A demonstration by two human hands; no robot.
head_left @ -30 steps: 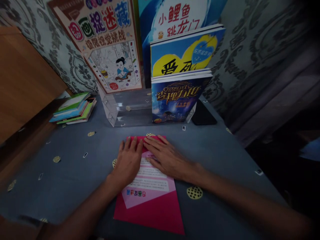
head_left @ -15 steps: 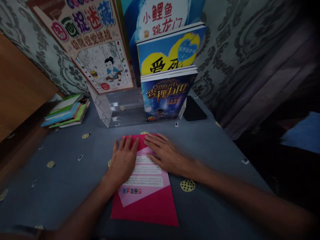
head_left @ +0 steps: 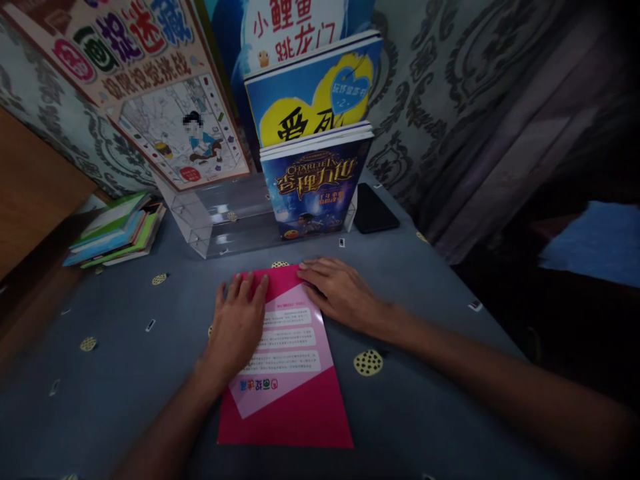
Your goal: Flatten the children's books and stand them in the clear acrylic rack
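Note:
A pink book or booklet (head_left: 295,413) lies on the table, its printed text upside down from where I look. My left hand (head_left: 239,323) rests on its upper left part, palm down and fingers spread. At the upper right corner is my right hand (head_left: 343,293), its fingers stretched out and their tips touching the cover's edge. The underside of both hands is hidden.
Behind the pink book stands a clear acrylic rack (head_left: 200,227) with a dark blue book (head_left: 313,193), a blue-and-yellow book (head_left: 270,107) and a large picture book (head_left: 165,127). A book stack (head_left: 117,230) lies left; a black flat device (head_left: 375,210) lies right.
My right hand has slid right across the cover to its upper right corner, uncovering more of the text. The left hand stays on the book. The view has shifted slightly.

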